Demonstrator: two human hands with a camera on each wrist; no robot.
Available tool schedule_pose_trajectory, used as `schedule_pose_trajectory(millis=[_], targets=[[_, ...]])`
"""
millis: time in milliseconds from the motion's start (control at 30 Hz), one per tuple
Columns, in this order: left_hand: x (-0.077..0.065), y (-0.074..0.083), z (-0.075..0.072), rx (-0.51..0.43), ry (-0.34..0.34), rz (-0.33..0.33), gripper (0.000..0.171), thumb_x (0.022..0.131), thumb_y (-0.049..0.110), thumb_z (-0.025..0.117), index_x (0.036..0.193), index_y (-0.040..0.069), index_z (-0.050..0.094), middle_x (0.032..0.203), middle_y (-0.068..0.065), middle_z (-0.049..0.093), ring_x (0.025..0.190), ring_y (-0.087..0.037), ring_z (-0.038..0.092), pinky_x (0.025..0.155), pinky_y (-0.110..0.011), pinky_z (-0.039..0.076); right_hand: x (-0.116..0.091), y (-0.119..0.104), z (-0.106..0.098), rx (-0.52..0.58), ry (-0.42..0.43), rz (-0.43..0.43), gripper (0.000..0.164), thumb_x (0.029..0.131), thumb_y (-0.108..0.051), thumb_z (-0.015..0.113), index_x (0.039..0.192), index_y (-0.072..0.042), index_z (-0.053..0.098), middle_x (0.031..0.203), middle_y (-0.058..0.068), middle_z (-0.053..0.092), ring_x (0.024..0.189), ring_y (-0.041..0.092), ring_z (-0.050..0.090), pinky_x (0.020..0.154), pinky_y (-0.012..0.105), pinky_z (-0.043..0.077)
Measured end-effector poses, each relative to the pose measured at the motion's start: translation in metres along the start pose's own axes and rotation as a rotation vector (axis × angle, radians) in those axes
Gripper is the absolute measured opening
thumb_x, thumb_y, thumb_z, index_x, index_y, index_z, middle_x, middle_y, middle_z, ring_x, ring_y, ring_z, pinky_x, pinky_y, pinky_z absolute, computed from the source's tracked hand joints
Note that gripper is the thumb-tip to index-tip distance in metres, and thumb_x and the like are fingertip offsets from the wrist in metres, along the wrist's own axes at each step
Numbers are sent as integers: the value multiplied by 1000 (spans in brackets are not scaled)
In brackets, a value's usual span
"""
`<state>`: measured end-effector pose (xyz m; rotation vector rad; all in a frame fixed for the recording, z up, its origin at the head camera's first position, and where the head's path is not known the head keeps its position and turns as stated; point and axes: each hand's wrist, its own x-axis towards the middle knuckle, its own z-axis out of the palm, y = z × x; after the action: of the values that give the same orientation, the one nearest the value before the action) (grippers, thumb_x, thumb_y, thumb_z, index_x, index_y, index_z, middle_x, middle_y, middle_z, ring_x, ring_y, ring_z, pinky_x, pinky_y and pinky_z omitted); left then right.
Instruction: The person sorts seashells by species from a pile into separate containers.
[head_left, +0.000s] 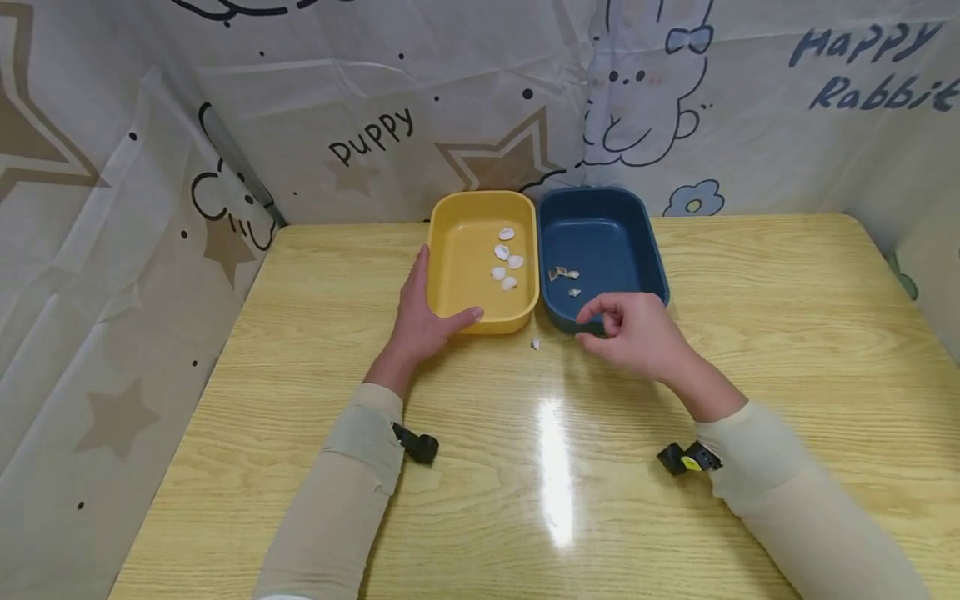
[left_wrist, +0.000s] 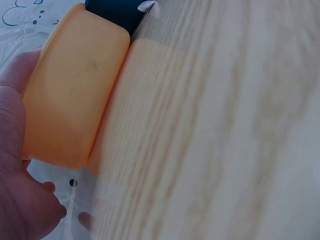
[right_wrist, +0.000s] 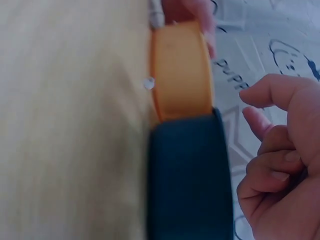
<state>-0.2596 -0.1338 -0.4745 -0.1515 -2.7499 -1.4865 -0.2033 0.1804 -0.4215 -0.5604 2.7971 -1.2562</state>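
Observation:
My left hand [head_left: 422, 321] holds the near-left corner of a yellow plastic bin [head_left: 457, 318], thumb over the front rim and fingers along the outer left wall. Several white seashells [head_left: 502, 252] lie in that bin. Beside it on the right stands a dark blue bin [head_left: 618, 242] with several small brownish conch-like shells [head_left: 573, 275] inside. My right hand [head_left: 637, 333] hovers at the blue bin's front rim. Its thumb and index finger stand apart with nothing between them, the other fingers curled in. One small pale shell [head_left: 536, 343] lies on the table in front of the bins.
Both bins stand side by side at the back edge of a wooden table [head_left: 480, 467]. Behind them hangs a printed cloth [head_left: 300, 92] with stars and cartoon animals. Small black wrist cameras [head_left: 420, 446] sit on both sleeves.

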Motion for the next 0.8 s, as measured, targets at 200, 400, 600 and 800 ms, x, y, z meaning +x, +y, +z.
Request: schedule_pose_trajectory(millis=[200,400,600,800], targets=[[1,-2,1,-3,5,4,124,73,52,85,162,30,1,165,-1,11,147,-23,15,116,-44,18,-8,3,26,-46,-26,-41,15,81,-11,78,95,-5,74,54,-6,41,49,14,39,54,32,35],[1,-2,0,-1,6,1,123,73,52,85,162,31,1,165,-1,11,147,-23,14,116,-44,17,-6,2,45,-92,-61,-63,21,80,-16,78,99,-5,75,54,-7,44,49,12,41,52,34,36],[-1,-2,1,-2,10,-9,123,74,51,85,161,31,1,165,-1,11,146,-23,16,116,-44,18,3,-2,59,-135,-52,-44,22,83,-17,77,102,-7,74,55,-6,46,48,12,41,50,33,34],[0,-2,2,-1,13,-7,123,74,51,85,161,32,1,165,0,11,146,-23,16,116,-44,18,11,-5,69,-269,-49,7,26,85,-22,75,107,-9,74,62,-6,52,55,14,48,52,35,39]])
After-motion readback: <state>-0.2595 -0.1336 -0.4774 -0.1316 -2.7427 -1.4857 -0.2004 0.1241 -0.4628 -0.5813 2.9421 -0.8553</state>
